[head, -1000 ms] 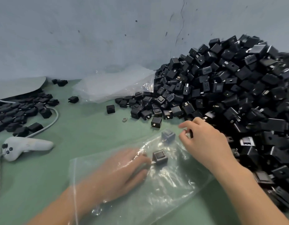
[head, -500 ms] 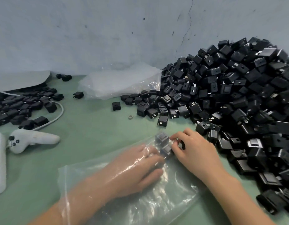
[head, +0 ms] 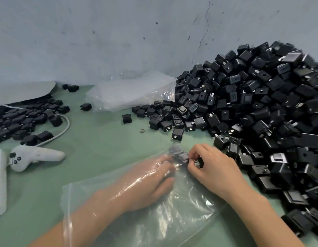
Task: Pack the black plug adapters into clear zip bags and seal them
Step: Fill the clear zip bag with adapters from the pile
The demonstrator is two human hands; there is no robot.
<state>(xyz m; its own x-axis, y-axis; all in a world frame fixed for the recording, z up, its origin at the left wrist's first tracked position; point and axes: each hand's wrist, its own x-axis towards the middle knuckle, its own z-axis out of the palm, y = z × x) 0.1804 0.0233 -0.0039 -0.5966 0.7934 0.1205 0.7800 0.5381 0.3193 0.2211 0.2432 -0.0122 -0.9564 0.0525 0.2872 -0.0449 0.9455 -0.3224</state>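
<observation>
The pile (head: 252,107) fills the tabletop's right edge. The bag (head: 181,211) lies near the front edge. My left hand (head: 147,182) is inside it, fingers flat, by 2 adapters (head: 181,155). My right hand (head: 213,168) pinches an adapter (head: 199,162) beside them.

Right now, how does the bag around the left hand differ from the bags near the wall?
The front bag holds the left hand and a few adapters; the bags by the wall lie flat and look empty. The front bag is single; those by the wall look stacked. Both are clear plastic on the green table.
</observation>
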